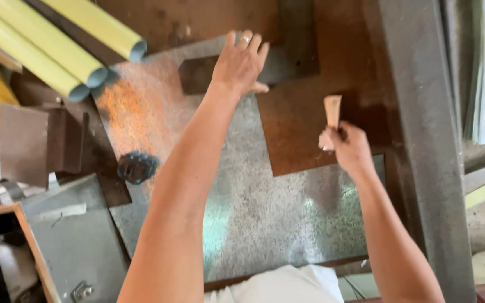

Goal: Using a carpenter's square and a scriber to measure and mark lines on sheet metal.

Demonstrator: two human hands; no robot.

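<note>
My left hand (pixel 240 62) lies flat, fingers spread, on a dark metal plate (pixel 287 62) at the far edge of a galvanized steel sheet (pixel 265 207); a ring shows on one finger. My right hand (pixel 350 147) is closed around a tan wooden handle (pixel 331 112) that points away from me; the tool's working end is hidden in the fist. It hovers over a rusty brown metal plate (pixel 304 129) that overlaps the galvanized sheet.
Yellow-green tubes (pixel 57 45) lie at the top left. A small dark toothed metal part (pixel 137 166) rests on the sheet's left edge. A grey metal box lid (pixel 74 235) sits at lower left, a long steel beam (pixel 422 140) on the right.
</note>
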